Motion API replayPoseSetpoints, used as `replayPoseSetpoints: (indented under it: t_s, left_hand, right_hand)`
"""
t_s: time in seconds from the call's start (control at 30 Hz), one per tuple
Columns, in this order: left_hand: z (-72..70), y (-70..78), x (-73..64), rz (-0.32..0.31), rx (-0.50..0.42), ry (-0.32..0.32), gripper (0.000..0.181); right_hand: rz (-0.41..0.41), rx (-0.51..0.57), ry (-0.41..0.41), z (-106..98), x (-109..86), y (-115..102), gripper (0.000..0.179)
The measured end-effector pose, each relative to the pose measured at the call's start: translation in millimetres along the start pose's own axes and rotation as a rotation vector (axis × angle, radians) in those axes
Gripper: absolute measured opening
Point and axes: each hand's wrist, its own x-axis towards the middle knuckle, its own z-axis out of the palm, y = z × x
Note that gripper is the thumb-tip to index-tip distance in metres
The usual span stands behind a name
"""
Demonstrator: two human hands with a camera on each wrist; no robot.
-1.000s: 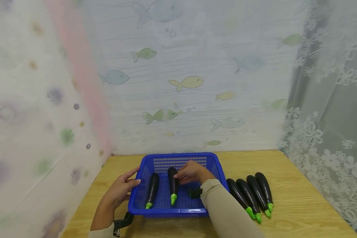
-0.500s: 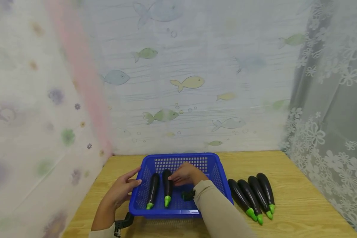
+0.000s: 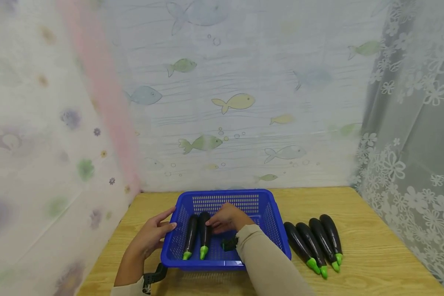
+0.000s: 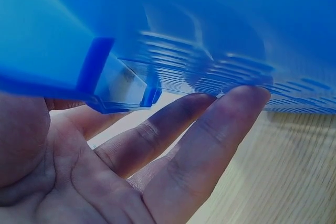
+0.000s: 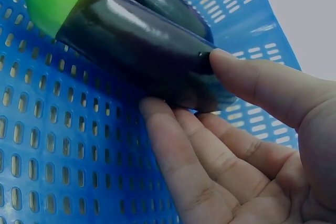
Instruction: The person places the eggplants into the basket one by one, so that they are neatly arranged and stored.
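Note:
Inside the blue plastic basket [image 3: 240, 263], two dark eggplants with green stem ends lie side by side. My right hand [image 3: 227, 217] reaches in and holds the right-hand eggplant [image 3: 205, 235] near its rounded far end. In the right wrist view, the thumb lies on top of this eggplant [image 5: 136, 40] and the fingertips are against its lower side. The other eggplant [image 3: 190, 236] lies to its left, near the basket's left wall. My left hand [image 3: 149, 236] grips the basket's left rim, its thumb over the edge; the left wrist view shows fingertips [image 4: 252, 95] against the outer wall.
Several more eggplants [image 3: 314, 246] lie in a slanted row on the wooden table [image 3: 370, 246], right of the basket. A fish-patterned sheet [image 3: 244, 123] hangs behind the table, and a lace curtain [image 3: 410, 164] hangs at the right.
My right hand has moved left with its eggplant, bringing it from the middle of the basket to beside the other one. My left hand has stayed on the rim.

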Motion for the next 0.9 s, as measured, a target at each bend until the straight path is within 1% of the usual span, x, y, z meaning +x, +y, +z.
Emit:
replayPoseSetpoints:
  t_s: [0.3, 0.47, 0.6, 0.9]
  left_hand:
    - [1.3, -0.4, 1.2, -0.01, -0.002, 0.019, 0.072]
    - [0.3, -1.6, 1.4, -0.019, -0.019, 0.008, 0.072]
    - [-1.1, -1.2, 1.5, -0.009, -0.018, -0.008, 0.074]
    - [-1.2, 0.3, 1.4, -0.006, -0.017, -0.007, 0.074]
  right_hand:
    - [0.014, 0.004, 0.005, 0.0, 1.6, 2.9, 0.035]
    - [0.014, 0.002, 0.001, 0.2, 0.1, 3.3, 0.028]
    - [0.014, -0.008, 0.003, 0.4, -2.4, 1.4, 0.021]
    - [0.024, -0.018, 0.007, 0.4, -4.7, -2.2, 0.019]
